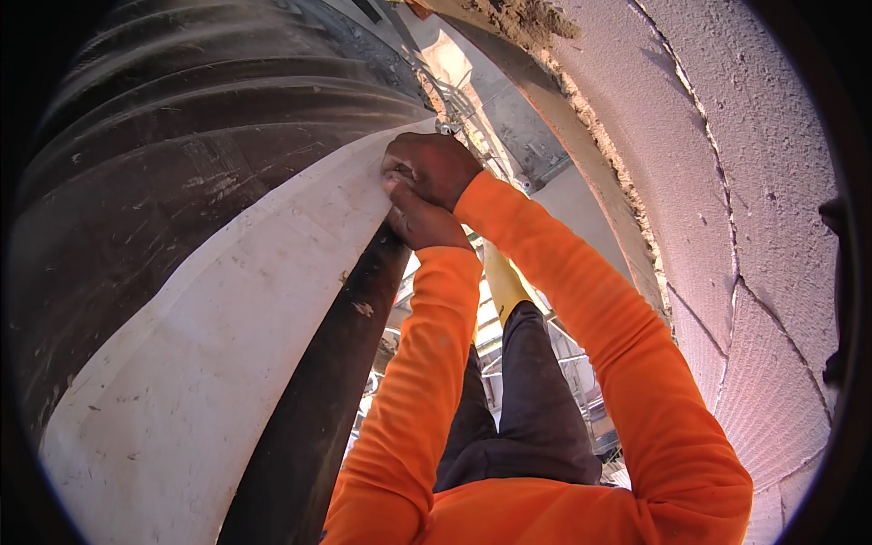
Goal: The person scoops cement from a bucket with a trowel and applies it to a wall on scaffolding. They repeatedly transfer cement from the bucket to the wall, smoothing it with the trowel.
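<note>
A long white sheet [218, 318] lies curved along a large black ribbed tank or pipe [182, 173] on my left. At the sheet's far right edge my two hands meet. My right hand [436, 165] is closed with its fingers curled in, on the far side. Just nearer, my left hand [420, 216] is closed too, its fingertips pressed up against the right hand's fingers. Both hands grip at the sheet's edge; the exact pinch point is hidden between the fingers. A smooth black band [318, 381] of the tank shows below the sheet's near edge.
A rough, pale cracked wall [690, 163] curves up on my right, with a crumbly edge [599, 136]. Far below, between the tank and the wall, are metal scaffold bars and concrete. My dark-trousered legs and yellow boots [504, 282] stand over the gap.
</note>
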`<act>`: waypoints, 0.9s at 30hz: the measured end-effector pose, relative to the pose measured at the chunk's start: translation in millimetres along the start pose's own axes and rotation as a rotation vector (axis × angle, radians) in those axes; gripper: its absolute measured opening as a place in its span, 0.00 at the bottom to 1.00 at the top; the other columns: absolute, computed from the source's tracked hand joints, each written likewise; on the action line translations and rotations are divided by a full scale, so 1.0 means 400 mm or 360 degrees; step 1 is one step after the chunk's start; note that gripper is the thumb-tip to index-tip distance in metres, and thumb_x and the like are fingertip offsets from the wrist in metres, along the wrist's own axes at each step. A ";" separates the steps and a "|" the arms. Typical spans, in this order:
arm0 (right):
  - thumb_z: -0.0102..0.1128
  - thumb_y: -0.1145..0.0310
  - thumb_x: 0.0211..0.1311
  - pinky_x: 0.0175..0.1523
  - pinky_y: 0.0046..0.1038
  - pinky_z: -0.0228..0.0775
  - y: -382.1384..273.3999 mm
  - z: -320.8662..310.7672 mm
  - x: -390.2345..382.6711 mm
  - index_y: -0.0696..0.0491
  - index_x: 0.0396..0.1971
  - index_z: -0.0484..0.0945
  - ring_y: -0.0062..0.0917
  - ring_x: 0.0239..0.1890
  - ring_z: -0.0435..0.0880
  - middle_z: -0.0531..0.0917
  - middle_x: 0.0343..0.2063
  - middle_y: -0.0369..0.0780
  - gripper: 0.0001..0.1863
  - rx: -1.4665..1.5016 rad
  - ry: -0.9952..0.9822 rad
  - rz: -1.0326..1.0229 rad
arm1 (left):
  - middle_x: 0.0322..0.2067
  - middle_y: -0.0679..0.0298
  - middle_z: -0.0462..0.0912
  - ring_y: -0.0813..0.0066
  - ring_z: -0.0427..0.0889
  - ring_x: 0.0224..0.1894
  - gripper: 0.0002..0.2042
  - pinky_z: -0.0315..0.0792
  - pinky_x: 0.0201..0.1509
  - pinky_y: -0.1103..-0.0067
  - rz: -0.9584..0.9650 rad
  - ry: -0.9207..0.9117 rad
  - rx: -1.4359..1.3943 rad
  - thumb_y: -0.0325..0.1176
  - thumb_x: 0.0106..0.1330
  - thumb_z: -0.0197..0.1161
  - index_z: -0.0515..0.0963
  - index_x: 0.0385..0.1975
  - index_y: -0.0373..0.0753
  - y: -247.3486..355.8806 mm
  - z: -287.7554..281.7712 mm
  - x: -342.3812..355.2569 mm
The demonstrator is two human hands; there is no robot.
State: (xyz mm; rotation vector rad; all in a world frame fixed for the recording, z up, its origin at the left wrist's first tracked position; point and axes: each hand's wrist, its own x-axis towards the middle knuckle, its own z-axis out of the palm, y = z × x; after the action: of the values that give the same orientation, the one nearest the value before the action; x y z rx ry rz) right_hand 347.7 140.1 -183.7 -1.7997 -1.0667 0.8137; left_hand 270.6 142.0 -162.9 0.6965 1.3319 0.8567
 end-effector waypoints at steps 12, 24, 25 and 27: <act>0.66 0.67 0.57 0.49 0.40 0.78 0.018 0.006 -0.006 0.55 0.36 0.87 0.43 0.44 0.86 0.86 0.39 0.47 0.10 0.0145 0.0025 -0.0107 | 0.57 0.49 0.78 0.64 0.80 0.57 0.27 0.77 0.58 0.70 -0.0002 0.0078 -0.0071 0.48 0.80 0.52 0.70 0.61 0.26 -0.012 0.002 0.017; 0.67 0.62 0.55 0.41 0.43 0.77 0.008 0.027 -0.020 0.54 0.34 0.78 0.44 0.37 0.84 0.80 0.34 0.43 0.12 0.0033 0.0200 -0.0086 | 0.53 0.54 0.79 0.67 0.81 0.53 0.28 0.75 0.58 0.71 -0.0015 -0.0178 0.0080 0.54 0.81 0.45 0.73 0.57 0.31 0.003 -0.010 -0.007; 0.66 0.62 0.55 0.41 0.43 0.77 0.010 0.025 -0.018 0.54 0.34 0.78 0.44 0.37 0.84 0.80 0.35 0.43 0.12 0.0002 0.0182 -0.0111 | 0.52 0.55 0.79 0.68 0.81 0.52 0.27 0.75 0.57 0.72 0.0026 -0.0235 0.0096 0.54 0.81 0.45 0.73 0.56 0.31 0.000 -0.013 -0.003; 0.65 0.62 0.56 0.40 0.44 0.77 0.012 0.021 -0.016 0.54 0.35 0.78 0.44 0.37 0.84 0.80 0.35 0.43 0.13 -0.0055 0.0131 -0.0149 | 0.50 0.57 0.79 0.70 0.81 0.51 0.27 0.75 0.56 0.72 0.0099 -0.0296 0.0140 0.54 0.80 0.45 0.74 0.54 0.31 -0.008 -0.023 0.004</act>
State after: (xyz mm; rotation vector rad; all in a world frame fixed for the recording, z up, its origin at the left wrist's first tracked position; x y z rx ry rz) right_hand 339.5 136.1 -191.0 -1.7822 -1.1082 0.6630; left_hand 261.8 141.3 -167.4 0.8692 1.1915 0.7664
